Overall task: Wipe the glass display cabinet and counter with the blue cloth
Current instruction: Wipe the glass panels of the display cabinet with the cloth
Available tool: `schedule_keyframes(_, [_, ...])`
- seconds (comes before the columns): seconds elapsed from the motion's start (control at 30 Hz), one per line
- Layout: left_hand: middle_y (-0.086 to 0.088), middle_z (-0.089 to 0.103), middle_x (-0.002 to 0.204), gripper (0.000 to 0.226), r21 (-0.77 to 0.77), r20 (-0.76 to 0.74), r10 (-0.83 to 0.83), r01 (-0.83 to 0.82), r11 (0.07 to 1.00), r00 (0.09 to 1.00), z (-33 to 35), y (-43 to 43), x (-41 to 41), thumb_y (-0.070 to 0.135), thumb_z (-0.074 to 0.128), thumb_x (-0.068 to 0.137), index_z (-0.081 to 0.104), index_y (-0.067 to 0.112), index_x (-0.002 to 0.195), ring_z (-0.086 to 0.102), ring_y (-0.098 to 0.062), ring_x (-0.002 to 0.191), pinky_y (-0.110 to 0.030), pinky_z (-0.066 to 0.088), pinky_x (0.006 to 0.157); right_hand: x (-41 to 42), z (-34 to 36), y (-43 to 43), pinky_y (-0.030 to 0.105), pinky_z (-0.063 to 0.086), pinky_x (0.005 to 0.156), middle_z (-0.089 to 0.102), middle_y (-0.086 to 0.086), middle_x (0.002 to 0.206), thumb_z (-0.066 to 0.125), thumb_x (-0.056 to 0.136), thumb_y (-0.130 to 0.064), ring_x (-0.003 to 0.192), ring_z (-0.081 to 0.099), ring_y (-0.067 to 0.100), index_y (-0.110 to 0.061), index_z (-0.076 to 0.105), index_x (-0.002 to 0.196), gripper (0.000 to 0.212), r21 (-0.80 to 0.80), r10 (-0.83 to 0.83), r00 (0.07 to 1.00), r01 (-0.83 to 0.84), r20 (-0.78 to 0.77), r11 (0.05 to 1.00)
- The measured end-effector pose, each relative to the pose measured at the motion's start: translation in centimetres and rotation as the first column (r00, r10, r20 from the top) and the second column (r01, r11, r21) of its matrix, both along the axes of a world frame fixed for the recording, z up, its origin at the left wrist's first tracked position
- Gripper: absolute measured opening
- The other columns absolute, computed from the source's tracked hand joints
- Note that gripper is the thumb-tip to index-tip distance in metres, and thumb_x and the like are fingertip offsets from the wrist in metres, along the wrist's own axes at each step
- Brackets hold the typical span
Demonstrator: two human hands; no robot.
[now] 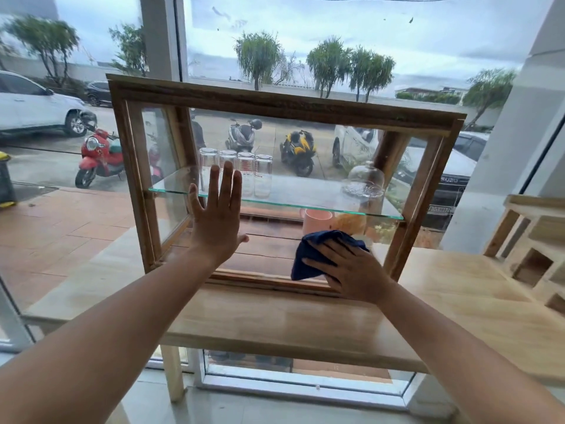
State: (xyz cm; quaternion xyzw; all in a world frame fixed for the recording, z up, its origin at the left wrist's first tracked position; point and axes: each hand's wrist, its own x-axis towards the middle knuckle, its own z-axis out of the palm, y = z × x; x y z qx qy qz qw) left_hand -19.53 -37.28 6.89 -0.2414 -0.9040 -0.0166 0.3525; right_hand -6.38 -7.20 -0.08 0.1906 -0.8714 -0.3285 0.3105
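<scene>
A wooden-framed glass display cabinet [275,102] stands on a pale wooden counter [275,316] in front of a large window. My left hand [217,221] is flat against the cabinet's front glass, fingers spread, holding nothing. My right hand [348,270] presses a dark blue cloth [308,255] against the lower right part of the front glass, near the bottom frame. Inside, a glass shelf [305,198] carries several upturned drinking glasses [253,172] and a glass dome [365,179]. A pink cup [316,220] stands below the shelf.
A wooden rack [532,240] with square compartments sits at the counter's right end. A white pillar [504,163] rises to the right. Behind the window, cars and scooters are parked outside. The counter's front edge runs below my forearms.
</scene>
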Motion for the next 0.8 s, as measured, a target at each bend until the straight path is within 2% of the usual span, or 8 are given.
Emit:
schedule_keyframes(0.1, [-0.016,-0.013,0.168,0.151,-0.005,-0.031,-0.017,0.017,1.0,0.999,0.0,-0.4,-0.1,0.07,0.082,0.057,-0.008,0.005,0.16,-0.007,-0.037,0.156,-0.066,0.015,0.118,2.8,2.3,3.2,0.047,0.028,0.118,0.042,0.01,0.157,0.06,0.094,-0.036,0.139,0.042,0.032,-0.034,0.041,0.152,0.06,-0.064,-0.048,0.992,0.04,-0.119,0.997])
schedule_keyframes(0.2, [-0.017,-0.008,0.169,0.149,-0.011,-0.058,-0.04,0.039,0.999,0.997,0.1,-0.7,-0.1,0.068,0.084,0.056,-0.002,0.004,0.16,-0.002,-0.037,0.156,-0.064,0.018,0.118,3.0,7.0,3.6,0.053,0.026,0.118,0.033,0.017,0.161,0.059,0.095,-0.038,0.143,0.037,0.039,-0.03,0.039,0.153,0.062,-0.305,-0.186,0.925,0.081,-0.332,0.949])
schedule_keyframes(0.33, [-0.016,-0.003,0.169,0.146,-0.029,-0.086,-0.068,0.066,0.997,0.994,0.3,-1.4,-0.4,0.064,0.086,0.057,0.003,0.006,0.161,0.002,-0.036,0.156,-0.061,0.023,0.118,-0.8,12.1,-0.4,0.049,0.017,0.123,0.023,0.023,0.163,0.046,0.103,-0.033,0.149,0.025,0.041,-0.021,0.034,0.157,0.056,-0.617,-0.358,0.787,-0.035,-0.502,0.787])
schedule_keyframes(0.43, [-0.014,-0.004,0.17,0.139,-0.087,-0.118,-0.097,0.087,0.992,0.988,0.7,-2.5,-0.9,0.058,0.086,0.062,0.003,0.009,0.162,0.004,-0.034,0.157,-0.059,0.023,0.116,-3.6,12.4,-5.0,0.051,0.02,0.122,0.023,0.025,0.162,0.044,0.102,-0.026,0.149,0.024,0.042,-0.016,0.033,0.157,0.056,-0.725,-0.428,0.732,-0.131,-0.531,0.676])
schedule_keyframes(0.5, [-0.011,-0.006,0.17,0.133,-0.111,-0.132,-0.12,0.106,0.988,0.984,1.0,-3.3,-1.3,0.052,0.086,0.066,0.003,0.012,0.162,0.004,-0.032,0.157,-0.059,0.023,0.116,-4.8,11.5,-7.6,0.052,0.022,0.12,0.024,0.024,0.162,0.041,0.103,-0.025,0.148,0.027,0.042,-0.016,0.034,0.156,0.055,-0.678,-0.359,0.777,-0.116,-0.517,0.726])
schedule_keyframes(0.57, [-0.009,-0.005,0.17,0.128,-0.13,-0.154,-0.157,0.137,0.982,0.975,1.2,-3.8,-1.7,0.043,0.087,0.068,0.004,0.015,0.162,0.007,-0.031,0.157,-0.059,0.025,0.116,-5.8,9.6,-9.2,0.051,0.022,0.12,0.027,0.022,0.161,0.043,0.102,-0.025,0.147,0.029,0.04,-0.016,0.038,0.155,0.054,-0.543,-0.222,0.863,-0.07,-0.454,0.837])
schedule_keyframes(0.67, [-0.01,0.002,0.17,0.121,-0.148,-0.216,-0.207,0.177,0.973,0.954,1.5,-4.9,-2.5,0.032,0.086,0.069,0.01,0.018,0.162,0.015,-0.035,0.155,-0.059,0.028,0.114,-5.8,6.6,-9.0,0.048,0.027,0.117,0.04,0.02,0.155,0.058,0.093,-0.019,0.14,0.038,0.038,-0.016,0.046,0.15,0.058,-0.336,-0.069,0.935,-0.056,-0.348,0.94])
schedule_keyframes(0.8, [-0.012,0.002,0.17,0.128,-0.068,-0.2,-0.15,0.139,0.988,0.968,1.9,-6.9,-3.4,0.04,0.088,0.065,0.009,0.02,0.163,0.009,-0.038,0.156,-0.059,0.028,0.115,-3.3,5.7,-6.6,0.044,0.029,0.114,0.041,0.014,0.156,0.061,0.088,-0.021,0.138,0.043,0.033,-0.021,0.04,0.151,0.066,-0.071,-0.041,0.976,0.027,-0.213,0.997])
